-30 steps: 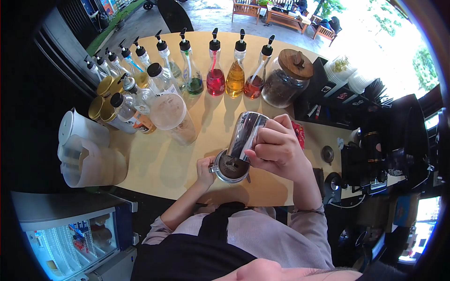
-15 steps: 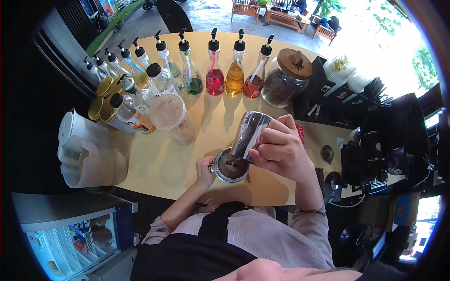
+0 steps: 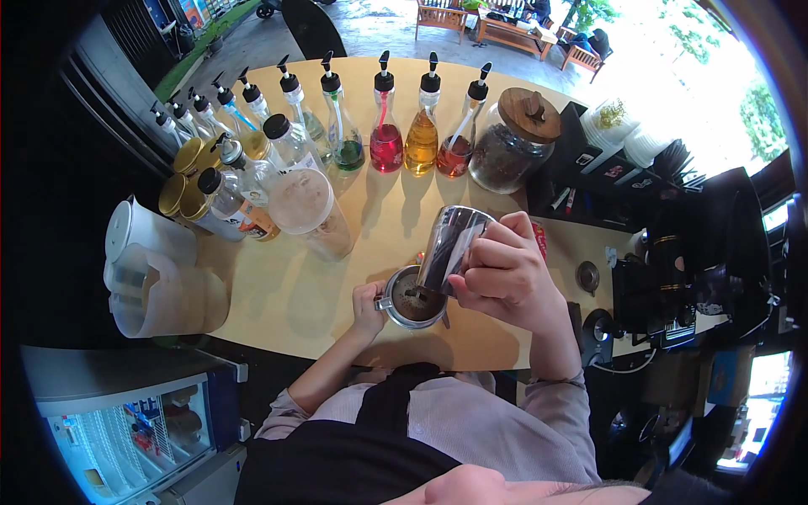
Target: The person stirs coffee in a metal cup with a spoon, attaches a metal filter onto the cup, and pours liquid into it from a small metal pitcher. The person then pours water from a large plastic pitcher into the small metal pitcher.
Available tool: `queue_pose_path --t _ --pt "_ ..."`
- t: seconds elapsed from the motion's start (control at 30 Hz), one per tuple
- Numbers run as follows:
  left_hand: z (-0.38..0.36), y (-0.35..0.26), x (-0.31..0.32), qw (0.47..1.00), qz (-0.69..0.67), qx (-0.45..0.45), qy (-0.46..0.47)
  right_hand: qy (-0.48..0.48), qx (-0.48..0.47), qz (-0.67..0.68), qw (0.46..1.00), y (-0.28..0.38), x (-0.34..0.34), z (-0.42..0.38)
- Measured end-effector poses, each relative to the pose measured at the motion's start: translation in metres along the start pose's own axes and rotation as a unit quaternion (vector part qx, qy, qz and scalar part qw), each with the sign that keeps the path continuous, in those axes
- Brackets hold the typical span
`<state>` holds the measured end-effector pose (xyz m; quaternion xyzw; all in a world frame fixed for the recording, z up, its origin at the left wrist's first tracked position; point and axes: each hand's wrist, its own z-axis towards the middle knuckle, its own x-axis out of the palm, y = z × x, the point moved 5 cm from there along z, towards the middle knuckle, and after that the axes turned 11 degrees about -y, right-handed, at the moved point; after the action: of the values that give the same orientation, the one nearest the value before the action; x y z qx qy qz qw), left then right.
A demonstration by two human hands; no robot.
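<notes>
A shiny steel pitcher (image 3: pixel 447 244) is tipped over in my right hand (image 3: pixel 505 268), its mouth down over a second steel vessel. My right fingers are closed around it. The lower vessel, a round steel jug (image 3: pixel 418 323) with a side handle, holds brown liquid (image 3: pixel 416 305). My left hand (image 3: pixel 368 308) is closed on that handle at the jug's left side. The upper pitcher's lip hides part of the jug's opening. Whether liquid is flowing between them I cannot make out.
Several pump bottles of syrup (image 3: pixel 385 147) line the counter's far edge beside a wooden-lidded glass jar (image 3: pixel 513 151). At left stand a tall lidded container (image 3: pixel 303 206) and plastic jugs (image 3: pixel 168 290). Black equipment (image 3: pixel 673 269) is at right; a glass-front fridge (image 3: pixel 126 438) sits lower left.
The upper pitcher and my right hand have shifted slightly right and down. My left hand and the lower jug look unmoved.
</notes>
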<state>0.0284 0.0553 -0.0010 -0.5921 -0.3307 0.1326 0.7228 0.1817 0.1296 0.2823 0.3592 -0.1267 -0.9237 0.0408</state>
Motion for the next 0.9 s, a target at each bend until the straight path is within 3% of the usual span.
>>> queue_pose_path --t 0.37,0.43,0.6,0.9 --pt "0.001 0.004 -0.003 1.000 0.013 0.011 -0.020 -0.023 -0.023 0.013 0.999 0.006 0.000 0.005" --pt "0.001 -0.011 0.002 0.996 0.081 0.043 -0.003 -0.015 -0.032 0.009 0.999 0.007 0.002 0.005" --pt "0.001 0.017 -0.009 0.998 0.046 0.025 -0.018 0.022 -0.026 0.009 0.999 0.010 0.003 0.004" --pt "0.000 0.006 -0.002 0.999 0.031 0.025 -0.025 0.021 -0.044 -0.009 0.999 0.013 0.006 0.005"
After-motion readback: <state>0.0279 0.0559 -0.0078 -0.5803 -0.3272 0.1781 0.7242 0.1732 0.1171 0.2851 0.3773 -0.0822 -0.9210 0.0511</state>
